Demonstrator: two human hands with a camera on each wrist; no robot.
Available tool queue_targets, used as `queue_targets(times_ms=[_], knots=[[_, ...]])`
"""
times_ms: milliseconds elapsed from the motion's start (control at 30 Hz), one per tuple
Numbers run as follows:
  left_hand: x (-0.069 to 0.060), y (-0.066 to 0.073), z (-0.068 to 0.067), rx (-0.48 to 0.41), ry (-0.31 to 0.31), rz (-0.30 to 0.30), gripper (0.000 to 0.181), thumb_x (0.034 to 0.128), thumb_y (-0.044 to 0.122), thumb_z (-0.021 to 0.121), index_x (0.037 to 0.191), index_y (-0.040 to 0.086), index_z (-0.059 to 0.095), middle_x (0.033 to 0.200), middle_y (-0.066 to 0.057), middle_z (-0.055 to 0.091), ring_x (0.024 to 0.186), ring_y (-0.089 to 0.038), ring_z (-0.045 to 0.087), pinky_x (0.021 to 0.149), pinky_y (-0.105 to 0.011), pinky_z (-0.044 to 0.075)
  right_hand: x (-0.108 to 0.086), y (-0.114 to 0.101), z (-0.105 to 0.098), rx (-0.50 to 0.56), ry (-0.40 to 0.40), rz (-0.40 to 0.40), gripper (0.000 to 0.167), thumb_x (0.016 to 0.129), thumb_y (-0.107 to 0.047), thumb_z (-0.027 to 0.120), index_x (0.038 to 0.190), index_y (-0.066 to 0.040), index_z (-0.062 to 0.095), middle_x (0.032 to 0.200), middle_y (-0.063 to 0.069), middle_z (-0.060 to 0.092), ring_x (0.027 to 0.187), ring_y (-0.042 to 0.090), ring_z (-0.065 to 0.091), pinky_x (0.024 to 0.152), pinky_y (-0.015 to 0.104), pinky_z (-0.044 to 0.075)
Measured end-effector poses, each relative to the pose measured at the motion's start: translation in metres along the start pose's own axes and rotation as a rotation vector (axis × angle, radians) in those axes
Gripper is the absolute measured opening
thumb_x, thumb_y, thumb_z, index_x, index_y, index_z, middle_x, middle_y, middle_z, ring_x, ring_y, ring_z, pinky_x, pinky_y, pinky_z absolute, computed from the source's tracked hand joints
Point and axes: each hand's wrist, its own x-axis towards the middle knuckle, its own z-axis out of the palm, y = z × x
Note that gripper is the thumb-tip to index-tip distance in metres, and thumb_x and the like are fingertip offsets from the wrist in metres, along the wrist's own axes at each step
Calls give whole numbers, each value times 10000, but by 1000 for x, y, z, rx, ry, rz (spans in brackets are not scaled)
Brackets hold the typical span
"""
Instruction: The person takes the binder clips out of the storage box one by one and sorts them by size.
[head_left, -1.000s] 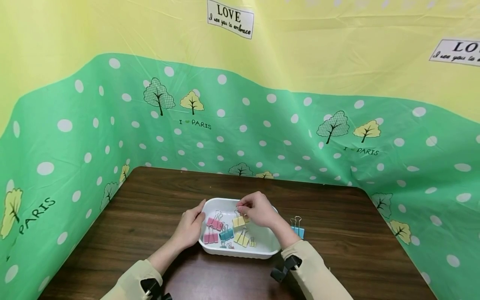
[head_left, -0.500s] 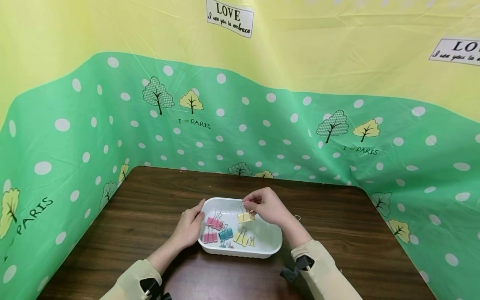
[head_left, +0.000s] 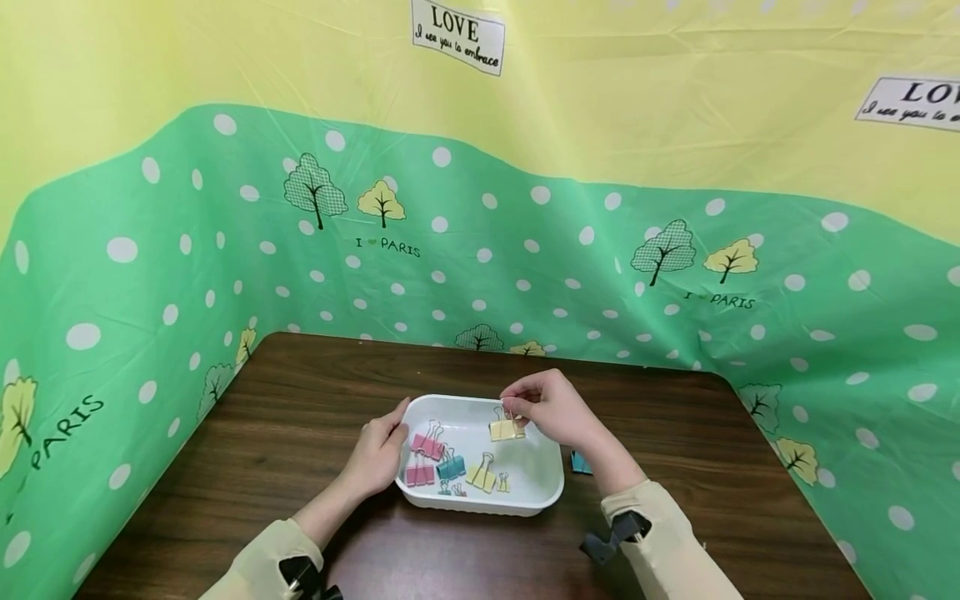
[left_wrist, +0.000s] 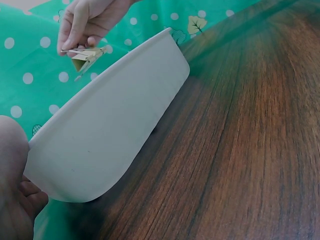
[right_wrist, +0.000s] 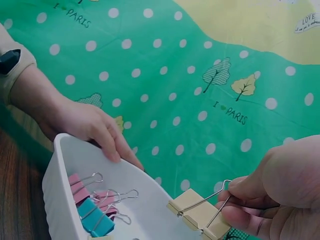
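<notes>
My left hand (head_left: pixel 381 450) grips the left end of a white plastic tray (head_left: pixel 480 504), with fingers curled under it in the left wrist view. At the tray's right back, my right hand (head_left: pixel 553 408) pinches a large yellow binder clip (head_left: pixel 506 430) by its wire handles. The right wrist view shows this yellow clip (right_wrist: pixel 197 206) hanging below the fingertips. In the tray's left half lie pink binder clips (head_left: pixel 427 447), a teal binder clip (head_left: pixel 452 467) and another yellow binder clip (head_left: pixel 481 477). Smaller clips (head_left: pixel 503 482) lie near the front wall.
A blue binder clip (head_left: pixel 581 462) lies on the dark wooden table (head_left: pixel 720 475) right of the tray, partly hidden by the right forearm. A green and yellow printed cloth (head_left: pixel 525 242) hangs around the table's back and sides.
My right hand has moved right and slightly back with the yellow clip, from the tray's middle to its right back. My left hand keeps its grip on the tray.
</notes>
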Motion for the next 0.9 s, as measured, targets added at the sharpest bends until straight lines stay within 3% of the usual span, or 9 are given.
queue_targets(times_ms=[167, 500, 667, 900], knots=[[0, 0, 1, 1, 1, 2, 466, 1065, -29, 482, 1517, -138, 453, 1499, -273, 524, 1392, -361, 498, 1182, -512, 340, -4, 1, -8, -24, 13, -5, 141, 1015, -22, 689, 1076, 63, 784, 891, 97, 742, 743, 235, 695, 669, 343, 627], [0, -1, 1, 1, 7, 5, 468, 1062, -25, 485, 1516, -134, 457, 1501, -274, 519, 1391, -372, 504, 1183, -509, 342, -15, 4, -25, -29, 62, 9, 119, 1008, -24, 703, 1064, 40, 786, 883, 96, 743, 759, 250, 701, 701, 408, 643], [0, -1, 1, -8, 6, 9, 469, 1061, -28, 484, 1515, -140, 453, 1508, -280, 507, 1395, -381, 498, 1184, -507, 338, -24, 6, -34, -12, 85, 29, 117, 1012, -27, 698, 1058, 40, 782, 880, 113, 739, 769, 301, 705, 691, 377, 641], [0, -2, 1, -3, 4, 4, 468, 1064, -19, 484, 1517, -134, 455, 1515, -268, 506, 1398, -374, 496, 1187, -501, 336, -35, 11, -50, -22, 93, 11, 123, 1009, -19, 699, 1051, 69, 772, 879, 174, 745, 741, 267, 704, 671, 359, 636]])
